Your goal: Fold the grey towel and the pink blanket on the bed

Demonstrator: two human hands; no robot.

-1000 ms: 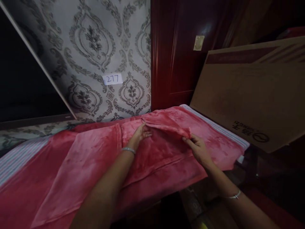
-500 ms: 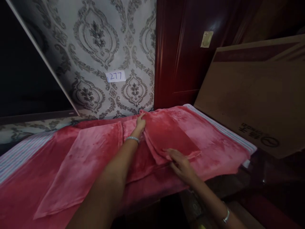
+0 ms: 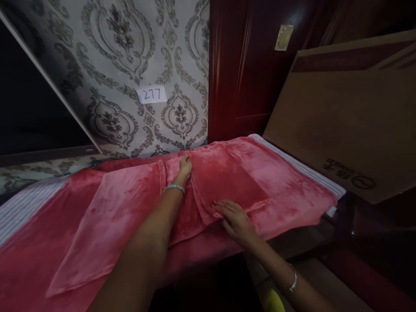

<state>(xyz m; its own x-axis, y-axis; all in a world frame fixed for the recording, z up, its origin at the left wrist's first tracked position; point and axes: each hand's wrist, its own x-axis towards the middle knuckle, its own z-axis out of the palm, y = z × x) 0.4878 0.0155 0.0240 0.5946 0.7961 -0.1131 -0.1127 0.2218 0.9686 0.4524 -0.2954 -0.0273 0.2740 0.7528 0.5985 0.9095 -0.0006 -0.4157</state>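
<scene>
A velvety red and pink plush cloth (image 3: pixel 276 173) lies spread out, with a folded-over red flap (image 3: pixel 230 173) near its middle and a pink panel (image 3: pixel 120 195) to the left. My left hand (image 3: pixel 185 167) is closed on the flap's far left corner, near the wall. At the flap's near edge, my right hand (image 3: pixel 236 220) has its fingers bent over the cloth and the thumb low at the edge. The fingertips of both hands partly disappear against the fabric. A bracelet circles each wrist.
A striped sheet (image 3: pixel 32 206) shows under the cloth at both ends. A large cardboard box (image 3: pixel 341 112) leans at the right, and a dark screen (image 3: pixel 35 95) stands at the left. Patterned wallpaper (image 3: pixel 113 56) and a dark red wooden panel (image 3: pixel 242 65) rise behind.
The flap's raised far corner now lies flatter under my left hand. My right hand has shifted a little left along the near edge. The whole view has moved slightly.
</scene>
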